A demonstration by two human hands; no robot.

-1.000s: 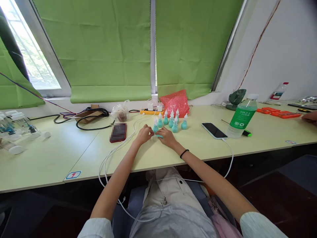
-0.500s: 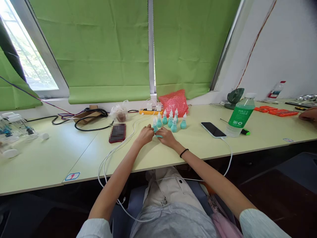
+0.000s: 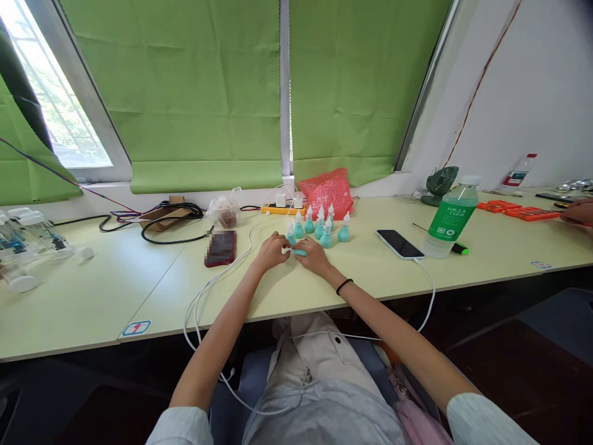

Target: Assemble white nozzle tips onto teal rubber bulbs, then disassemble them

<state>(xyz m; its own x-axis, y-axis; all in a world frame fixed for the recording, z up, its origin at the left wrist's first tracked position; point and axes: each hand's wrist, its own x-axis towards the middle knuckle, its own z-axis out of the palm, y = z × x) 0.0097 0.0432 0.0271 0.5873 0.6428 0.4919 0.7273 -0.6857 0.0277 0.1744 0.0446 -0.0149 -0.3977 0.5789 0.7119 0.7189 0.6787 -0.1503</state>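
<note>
Between my two hands a teal bulb syringe (image 3: 299, 252) lies on its side, low over the table. At its pale tip are the closed fingertips of my left hand (image 3: 272, 252). My right hand (image 3: 315, 256) has its fingers curled over the teal bulb and hides part of it. Just beyond my fingers stands another bulb syringe (image 3: 290, 233), upright with its white tip up. Several more of the same kind, such as one bulb syringe (image 3: 326, 236) and another bulb syringe (image 3: 343, 230), stand grouped behind my right hand.
A pink bubble-wrap bag (image 3: 326, 193) and an orange power strip (image 3: 273, 209) lie behind. To the left is a dark red phone (image 3: 220, 248) beside white cables. A white phone (image 3: 400, 244) and a green-labelled bottle (image 3: 450, 217) are right. Another person's hand (image 3: 578, 211) shows far right.
The bulb syringe between my hands shows more clearly now, its pale tip visible at my left fingers. My hands have barely moved, and the view has shifted slightly.
</note>
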